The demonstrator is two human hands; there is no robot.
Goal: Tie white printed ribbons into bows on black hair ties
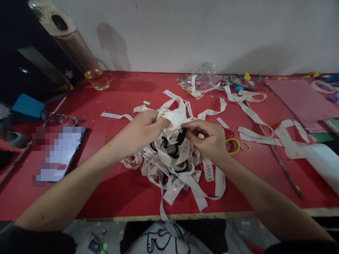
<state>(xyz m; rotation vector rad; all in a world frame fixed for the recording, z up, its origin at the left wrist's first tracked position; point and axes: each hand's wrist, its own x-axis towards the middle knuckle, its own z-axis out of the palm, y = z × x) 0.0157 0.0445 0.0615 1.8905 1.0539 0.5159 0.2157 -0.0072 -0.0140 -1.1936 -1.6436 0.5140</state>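
A tangled heap of white printed ribbons [182,180] with black bands mixed in lies near the front edge of the red table. Over its top, my left hand [145,127] is closed round a white ribbon [173,116], its thumb pressed into the folds. Just to the right, my right hand [209,135] pinches a black band [181,136] between thumb and forefinger, close to the same ribbon. Its other fingers are curled in. Loose ribbon ends spread out on both sides of the heap.
At the left are a phone [67,151], glasses [66,120] and a tall bottle [84,60]. Yellow-handled scissors [233,146] lie right of my right hand. Farther right are more ribbons [249,109], a thin stick [280,160], a pink sheet [302,98] and a white roll [323,162].
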